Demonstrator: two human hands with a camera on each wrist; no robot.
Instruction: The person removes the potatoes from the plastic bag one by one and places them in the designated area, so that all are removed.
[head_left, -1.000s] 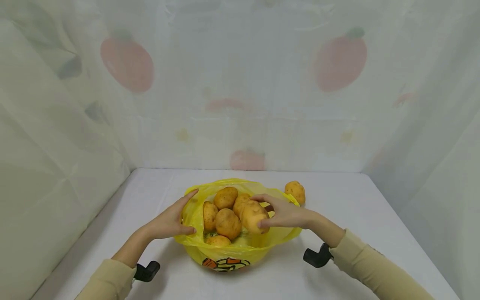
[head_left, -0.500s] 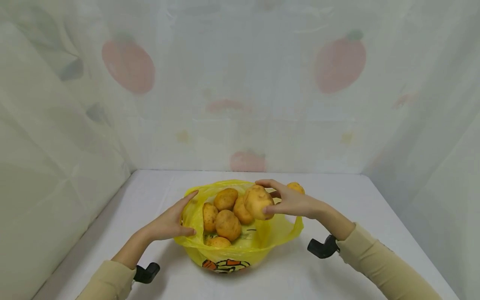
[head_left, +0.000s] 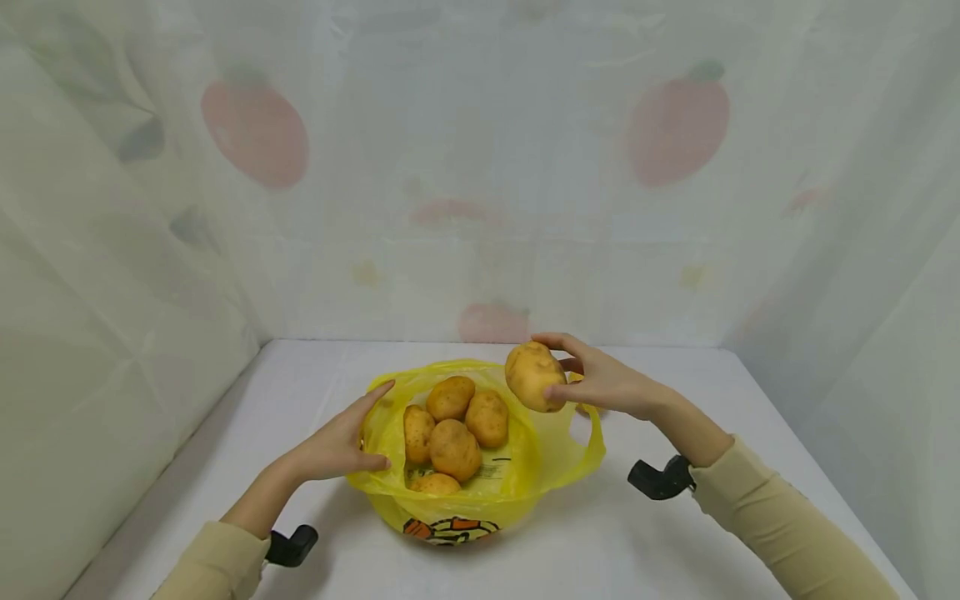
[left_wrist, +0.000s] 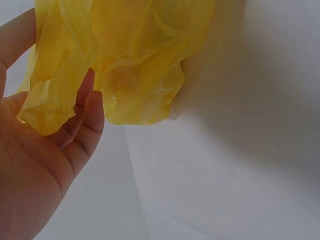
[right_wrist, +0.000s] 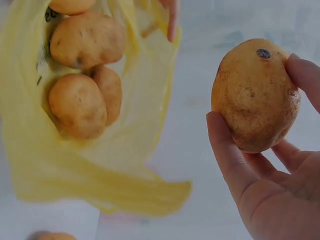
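Observation:
A yellow plastic bag (head_left: pixel 558 454) sits open on the white table (head_left: pixel 720 400), with several potatoes (head_left: pixel 455 448) inside. My right hand (head_left: pixel 553 367) grips one potato (head_left: pixel 531 377) between thumb and fingers, lifted above the bag's far right rim. The right wrist view shows that potato (right_wrist: pixel 255 95) in the hand, with the bag (right_wrist: pixel 125 165) and its potatoes below to the left. My left hand (head_left: pixel 386 423) cups the bag's left side with fairly straight fingers. In the left wrist view the yellow plastic (left_wrist: pixel 135 65) lies against those fingers (left_wrist: pixel 85 125).
Another potato (right_wrist: pixel 50 236) lies on the table outside the bag, mostly hidden behind my right hand in the head view. White printed curtains close in the table on three sides. Black wrist mounts (head_left: pixel 660 479) hang under both sleeves.
My right hand has lifted its potato up out of the bag and to the right, above the rim. The left hand has stayed on the bag's left side.

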